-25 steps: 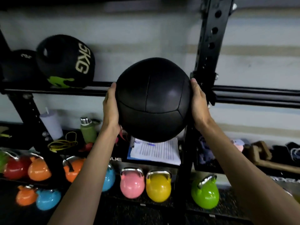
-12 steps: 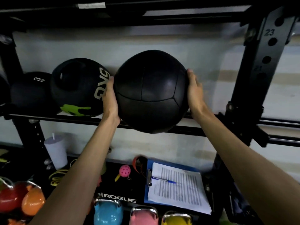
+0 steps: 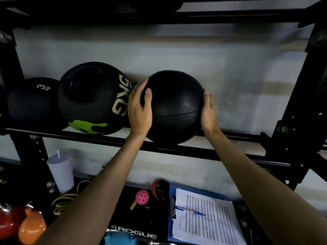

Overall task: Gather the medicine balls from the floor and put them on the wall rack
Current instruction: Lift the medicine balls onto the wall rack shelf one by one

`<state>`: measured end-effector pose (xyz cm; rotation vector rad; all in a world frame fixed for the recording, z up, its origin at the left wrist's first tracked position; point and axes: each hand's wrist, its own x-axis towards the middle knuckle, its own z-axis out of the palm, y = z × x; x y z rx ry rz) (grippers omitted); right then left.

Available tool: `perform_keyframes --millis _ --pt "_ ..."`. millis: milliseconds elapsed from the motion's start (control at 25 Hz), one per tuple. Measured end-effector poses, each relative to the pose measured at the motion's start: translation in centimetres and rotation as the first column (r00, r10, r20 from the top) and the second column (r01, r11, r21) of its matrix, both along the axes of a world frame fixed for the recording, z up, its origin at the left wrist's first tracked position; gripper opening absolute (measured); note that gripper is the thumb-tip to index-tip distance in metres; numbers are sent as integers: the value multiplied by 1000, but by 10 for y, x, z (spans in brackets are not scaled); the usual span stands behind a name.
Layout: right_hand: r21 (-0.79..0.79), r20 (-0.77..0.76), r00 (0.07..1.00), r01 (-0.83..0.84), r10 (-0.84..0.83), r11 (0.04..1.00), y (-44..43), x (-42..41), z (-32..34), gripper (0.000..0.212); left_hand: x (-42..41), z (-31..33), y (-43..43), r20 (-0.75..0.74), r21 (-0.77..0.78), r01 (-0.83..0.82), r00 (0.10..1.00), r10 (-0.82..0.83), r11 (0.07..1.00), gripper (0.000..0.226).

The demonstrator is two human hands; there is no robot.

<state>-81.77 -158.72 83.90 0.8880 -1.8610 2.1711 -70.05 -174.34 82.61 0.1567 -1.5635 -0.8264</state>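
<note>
Past the near clipboard (image 3: 203, 220), the left hand (image 3: 139, 112) and right hand (image 3: 208, 112) curl round opposite sides of the plain black medicine ball (image 3: 175, 106), which sits on the wall rack (image 3: 79, 137) just right of the 5KG ball (image 3: 92, 98).

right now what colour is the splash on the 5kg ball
Lime green splash on the black 5kg ball, head view.
</note>
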Motion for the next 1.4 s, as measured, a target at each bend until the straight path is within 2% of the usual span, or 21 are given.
perform_keyframes --millis 120,280,400,480,560,640,760,840,960,1080,1240,1400 --pt "12 -4 1000 10 -10 1000 -1 -4 0 42 -3 -1 -4 -20 21 -14 1000 15 1000 45" --pt "46 0 1000 -5 5 999 8 7 0 44 6 0 4 33 24 -13 999 12 1000 49" --pt "150 -99 993 77 -63 986 32 20 -14 40 16 -10 22 63 40 -88 994 85 995 53" --pt "277 -179 980 137 -90 951 58 35 -31 33 26 -27 45 61 83 -138 989 133 987 51" --pt "384 -279 954 217 -112 898 93 55 -54 31 38 -55 76 54 141 -127 991 120 982 50" --pt "423 -375 919 283 -118 861 133 76 -83 27 50 -89 111 74 146 -104 993 94 984 46" --pt "543 -424 902 321 -76 776 202 105 -140 23 62 -147 170 210 60 -50 977 37 997 23" --pt "635 -376 924 315 -73 705 257 120 -185 25 66 -189 223 364 41 7 931 -21 999 13" --pt "788 -244 963 268 -117 555 350 140 -257 28 76 -254 309 610 47 103 784 -111 993 9" --pt "886 -99 977 173 -189 431 443 170 -317 19 85 -309 396 798 65 219 574 -183 973 8" --pt "930 73 947 49 -313 364 550 214 -384 20 99 -367 503 940 67 357 290 -179 932 7" --pt "939 257 879 -129 -401 320 631 251 -442 19 117 -416 584 991 97 514 30 -131 853 8"
